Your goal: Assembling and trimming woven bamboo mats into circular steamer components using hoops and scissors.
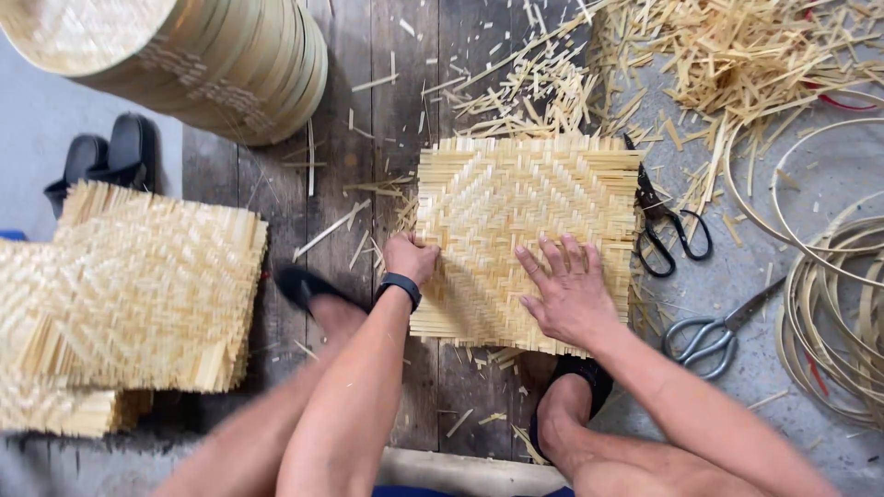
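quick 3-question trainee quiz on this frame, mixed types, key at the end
1. True or false: the right hand lies flat, fingers spread, on the woven bamboo mat.
2. Which tool lies nearest the mat's right edge? A black-handled scissors B grey-handled shears C hammer
3. Fill in: the left hand grips the mat's ____ edge.

Key: 1 true; 2 A; 3 left.

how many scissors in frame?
2. Black-handled scissors lie at the right edge of the woven bamboo mat. Grey metal scissors lie on the floor lower right, beside the coiled bamboo hoops. More could be hidden under the strip pile.
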